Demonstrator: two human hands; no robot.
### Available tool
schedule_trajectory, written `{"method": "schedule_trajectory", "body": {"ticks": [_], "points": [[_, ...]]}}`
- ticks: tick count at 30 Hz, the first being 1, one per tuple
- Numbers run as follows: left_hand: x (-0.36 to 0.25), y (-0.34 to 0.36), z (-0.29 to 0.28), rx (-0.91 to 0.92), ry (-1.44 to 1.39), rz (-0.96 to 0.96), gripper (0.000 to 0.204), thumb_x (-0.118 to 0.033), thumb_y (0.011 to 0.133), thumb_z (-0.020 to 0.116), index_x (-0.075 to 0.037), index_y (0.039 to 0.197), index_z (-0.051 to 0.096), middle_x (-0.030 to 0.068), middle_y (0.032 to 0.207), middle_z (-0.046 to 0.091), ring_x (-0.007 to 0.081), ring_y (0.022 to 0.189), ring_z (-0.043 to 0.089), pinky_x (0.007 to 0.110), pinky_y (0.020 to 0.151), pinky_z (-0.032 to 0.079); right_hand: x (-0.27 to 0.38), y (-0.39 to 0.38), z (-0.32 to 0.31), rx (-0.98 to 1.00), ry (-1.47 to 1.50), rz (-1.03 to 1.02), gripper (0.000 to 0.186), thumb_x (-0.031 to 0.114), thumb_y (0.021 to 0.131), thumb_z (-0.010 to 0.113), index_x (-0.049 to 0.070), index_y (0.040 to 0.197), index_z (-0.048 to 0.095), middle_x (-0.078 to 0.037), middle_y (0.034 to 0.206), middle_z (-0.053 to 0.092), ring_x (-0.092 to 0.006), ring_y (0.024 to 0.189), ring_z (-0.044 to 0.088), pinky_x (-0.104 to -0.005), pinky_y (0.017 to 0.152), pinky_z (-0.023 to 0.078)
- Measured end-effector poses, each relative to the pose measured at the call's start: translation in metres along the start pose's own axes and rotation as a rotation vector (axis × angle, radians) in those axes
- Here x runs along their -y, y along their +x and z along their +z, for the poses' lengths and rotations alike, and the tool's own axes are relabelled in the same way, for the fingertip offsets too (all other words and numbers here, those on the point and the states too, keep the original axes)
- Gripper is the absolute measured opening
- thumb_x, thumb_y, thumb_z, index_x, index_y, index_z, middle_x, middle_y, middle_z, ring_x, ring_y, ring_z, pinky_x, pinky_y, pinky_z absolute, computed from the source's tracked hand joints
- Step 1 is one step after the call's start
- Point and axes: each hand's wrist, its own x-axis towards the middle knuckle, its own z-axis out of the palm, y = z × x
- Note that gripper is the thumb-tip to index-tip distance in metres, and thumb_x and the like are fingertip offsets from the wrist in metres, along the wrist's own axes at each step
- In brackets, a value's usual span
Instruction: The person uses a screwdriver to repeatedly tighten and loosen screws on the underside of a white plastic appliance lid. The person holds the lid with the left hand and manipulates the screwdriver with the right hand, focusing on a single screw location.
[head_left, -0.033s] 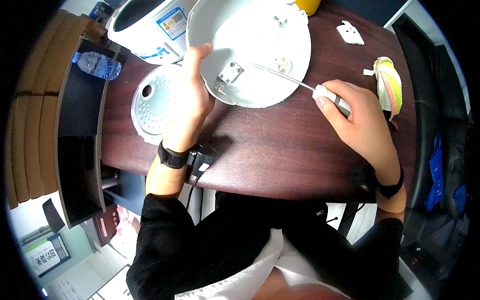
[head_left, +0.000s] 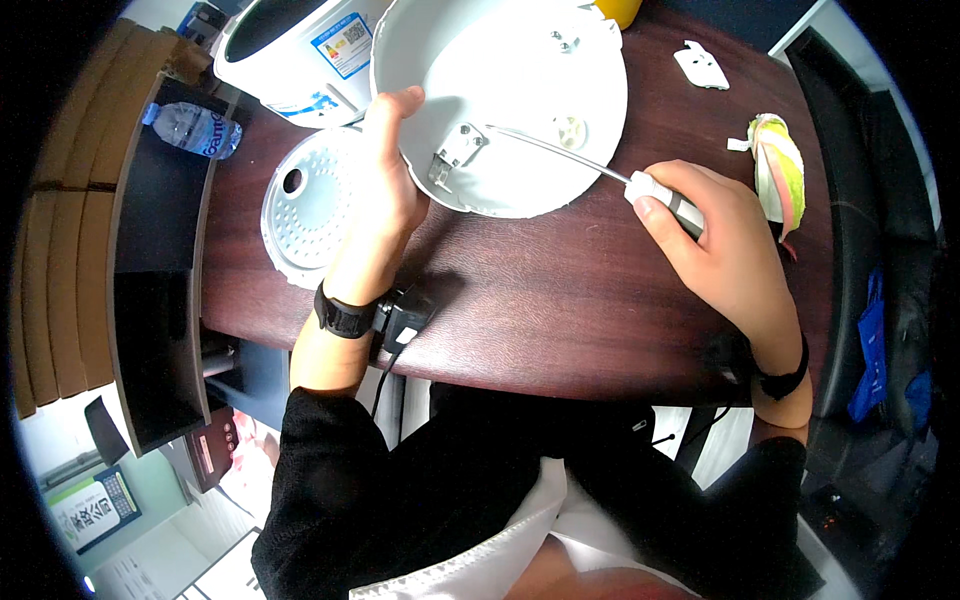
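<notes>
A perforated white plastic disc (head_left: 305, 225) lies just left of the left hand (head_left: 393, 180), which grips the rim of a white round plastic shell (head_left: 490, 80). Right of that grip, inside the shell, sits a screwed-down bracket (head_left: 461, 146), a screwdriver's (head_left: 652, 190) tip close by. The right hand (head_left: 718, 220) clasps the screwdriver's handle.
</notes>
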Motion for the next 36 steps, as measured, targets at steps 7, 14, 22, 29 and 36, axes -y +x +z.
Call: {"method": "schedule_trajectory", "body": {"ticks": [7,14,22,29,36], "points": [[-0.003,-0.006,-0.001,0.03,-0.06,-0.051,0.049,-0.029,0.076,0.055,0.004,0.11,0.045,0.0148,0.099,0.052,0.0239,0.093,0.054,0.036,0.078,0.047,-0.008,0.008,-0.007,-0.034,0.093,0.159,0.028,0.031,0.078,0.066,0.004,0.08,0.057,-0.004,0.061,0.053,-0.0141,0.057,0.051,-0.0279,0.054,0.039],[0.009,0.0,-0.009,0.165,-0.246,-0.121,0.041,-0.019,0.075,0.052,0.006,0.107,0.045,0.0152,0.099,0.052,0.0264,0.099,0.052,0.042,0.089,0.044,-0.057,0.027,0.006,-0.257,0.661,0.424,0.033,0.038,0.082,0.064,0.007,0.08,0.054,0.0,0.062,0.052,-0.0042,0.046,0.048,-0.0171,0.041,0.038],[0.005,-0.009,-0.003,0.314,-0.061,-0.216,0.046,-0.013,0.076,0.057,0.008,0.114,0.046,0.0179,0.105,0.056,0.0255,0.098,0.057,0.039,0.088,0.047,-0.061,0.029,0.015,-0.3,0.886,0.409,0.029,0.023,0.081,0.063,0.0,0.097,0.054,-0.003,0.074,0.058,-0.0057,0.056,0.055,-0.0177,0.043,0.042],[0.014,0.001,0.001,0.304,0.229,-0.071,0.051,-0.006,0.069,0.074,0.008,0.112,0.05,0.0176,0.104,0.06,0.0232,0.093,0.061,0.034,0.084,0.049,-0.056,0.03,0.014,-0.528,0.743,0.262,0.029,0.011,0.08,0.06,-0.002,0.105,0.054,0.0,0.081,0.059,-0.0037,0.07,0.055,-0.0181,0.059,0.043],[0.022,0.006,-0.002,0.312,0.287,-0.02,0.048,-0.004,0.069,0.074,0.008,0.11,0.052,0.0175,0.101,0.062,0.0222,0.092,0.062,0.032,0.082,0.05,-0.058,0.025,0.01,-0.541,0.552,0.144,0.028,0.012,0.08,0.059,-0.001,0.105,0.056,0.004,0.07,0.053,-0.0012,0.057,0.046,-0.0166,0.049,0.036]]}}
